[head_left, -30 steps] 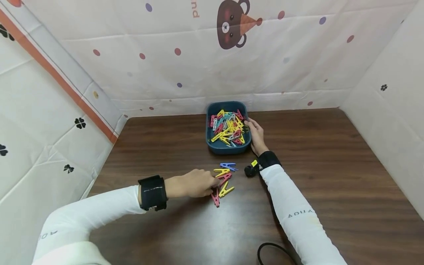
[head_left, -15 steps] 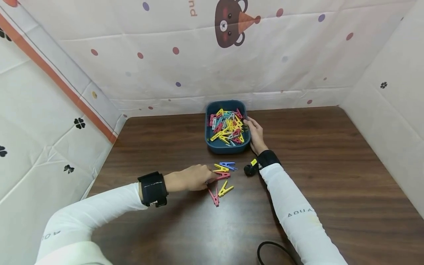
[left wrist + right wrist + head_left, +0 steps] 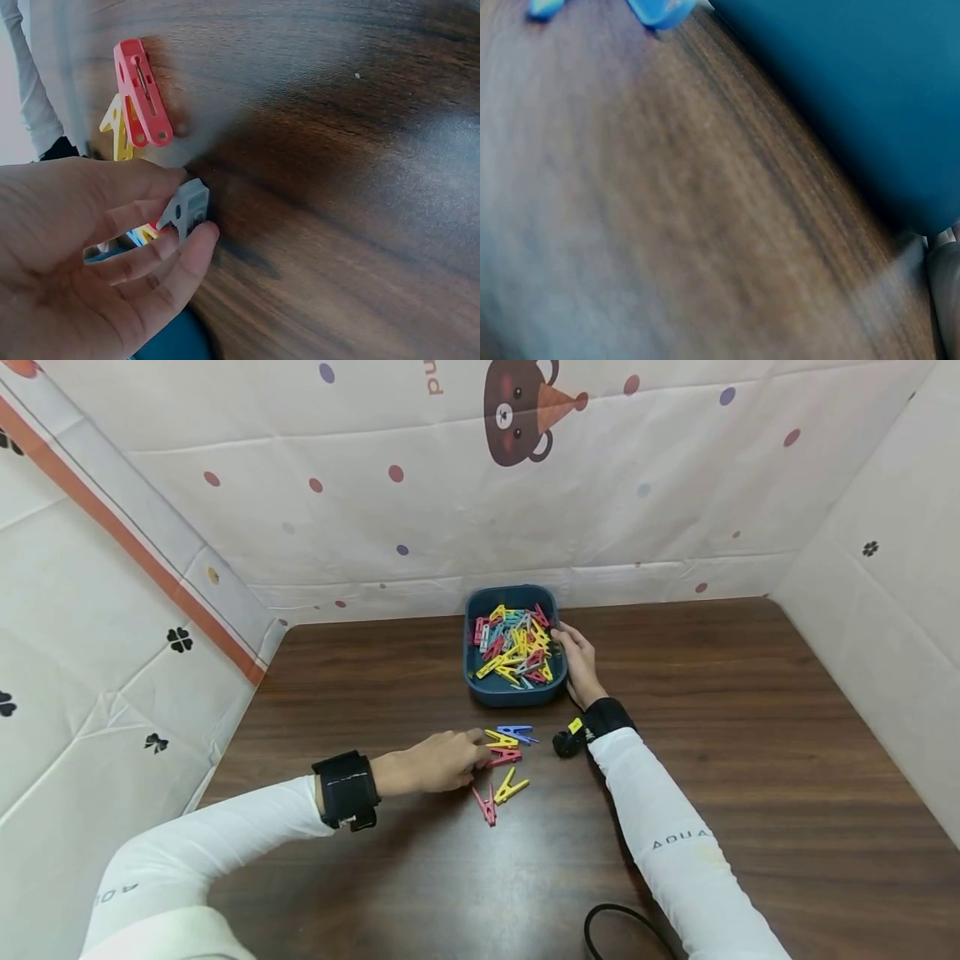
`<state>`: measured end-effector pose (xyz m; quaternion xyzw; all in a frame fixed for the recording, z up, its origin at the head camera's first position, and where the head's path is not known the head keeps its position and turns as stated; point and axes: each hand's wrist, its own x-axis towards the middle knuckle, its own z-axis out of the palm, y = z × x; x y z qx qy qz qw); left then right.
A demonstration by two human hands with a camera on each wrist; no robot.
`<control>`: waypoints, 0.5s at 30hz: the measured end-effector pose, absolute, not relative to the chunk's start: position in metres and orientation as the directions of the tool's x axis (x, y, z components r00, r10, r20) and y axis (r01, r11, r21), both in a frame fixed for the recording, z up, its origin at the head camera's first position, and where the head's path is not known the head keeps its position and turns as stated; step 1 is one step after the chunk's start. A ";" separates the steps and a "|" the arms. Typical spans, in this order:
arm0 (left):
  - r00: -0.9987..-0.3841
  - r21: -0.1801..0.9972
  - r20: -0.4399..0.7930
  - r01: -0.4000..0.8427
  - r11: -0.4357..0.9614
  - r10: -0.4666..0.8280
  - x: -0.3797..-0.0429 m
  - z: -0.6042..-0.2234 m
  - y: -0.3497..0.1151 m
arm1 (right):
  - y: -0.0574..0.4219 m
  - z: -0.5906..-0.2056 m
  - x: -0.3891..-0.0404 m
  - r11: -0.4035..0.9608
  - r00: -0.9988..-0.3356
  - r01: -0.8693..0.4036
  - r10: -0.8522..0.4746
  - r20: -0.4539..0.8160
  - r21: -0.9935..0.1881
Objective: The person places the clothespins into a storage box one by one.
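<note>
My left hand (image 3: 442, 762) pinches a grey clothespin (image 3: 189, 206) between thumb and fingertips, low over the table; in the head view the hand hides it. Just right of those fingers lie a blue clothespin (image 3: 515, 732), a yellow one (image 3: 501, 740) and a red one (image 3: 506, 757). Nearer me are another yellow clothespin (image 3: 512, 787) and another red clothespin (image 3: 486, 808). My right hand (image 3: 579, 668) grips the right side of a dark blue plastic basket (image 3: 517, 697), which holds a heap of mixed-colour clothespins. The right wrist view shows mostly the basket's wall (image 3: 870, 90).
The brown wooden table (image 3: 360, 693) meets a patterned cloth backdrop (image 3: 337, 543) behind the basket. A black cable (image 3: 622, 910) runs by my right forearm, and a small black camera (image 3: 567, 744) sits at that wrist.
My left hand has shifted slightly back and left, off the nearer clothespins. The farther yellow and red clothespins have turned and moved a little. The right hand keeps its place on the basket.
</note>
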<state>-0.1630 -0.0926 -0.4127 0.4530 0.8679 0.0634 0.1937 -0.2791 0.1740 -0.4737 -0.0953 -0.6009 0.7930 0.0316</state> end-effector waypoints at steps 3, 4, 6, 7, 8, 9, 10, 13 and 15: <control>-0.483 0.288 -0.310 0.773 0.565 0.819 -0.167 -0.404 -0.093 | 0.175 -0.473 -0.279 -0.280 -0.980 0.059 0.168 -0.109 -0.958; -0.456 0.294 -0.300 0.791 0.536 0.838 -0.175 -0.408 -0.096 | 0.175 -0.474 -0.279 -0.283 -0.980 0.058 0.165 -0.108 -0.957; -0.433 0.301 -0.272 0.810 0.503 0.860 -0.184 -0.387 -0.096 | 0.175 -0.474 -0.279 -0.287 -0.981 0.057 0.160 -0.107 -0.956; -0.426 0.304 -0.233 0.822 0.482 0.874 -0.192 -0.374 -0.095 | 0.174 -0.474 -0.278 -0.288 -0.982 0.056 0.158 -0.105 -0.956; -0.430 0.305 -0.182 0.830 0.467 0.884 -0.200 -0.359 -0.092 | 0.174 -0.475 -0.278 -0.288 -0.982 0.055 0.158 -0.104 -0.956; -0.430 0.298 -0.113 0.845 0.443 0.896 -0.211 -0.345 -0.088 | 0.174 -0.475 -0.278 -0.288 -0.982 0.053 0.158 -0.102 -0.956; -0.435 0.292 -0.039 0.856 0.426 0.900 -0.223 -0.329 -0.083 | 0.173 -0.476 -0.278 -0.289 -0.983 0.049 0.156 -0.097 -0.956; -0.528 0.258 0.104 0.833 0.490 0.843 -0.259 -0.280 -0.058 | 0.171 -0.477 -0.277 -0.277 -0.983 0.049 0.156 -0.095 -0.960; -0.605 0.224 0.144 0.791 0.570 0.783 -0.290 -0.263 -0.041 | 0.170 -0.478 -0.276 -0.269 -0.983 0.052 0.157 -0.097 -0.962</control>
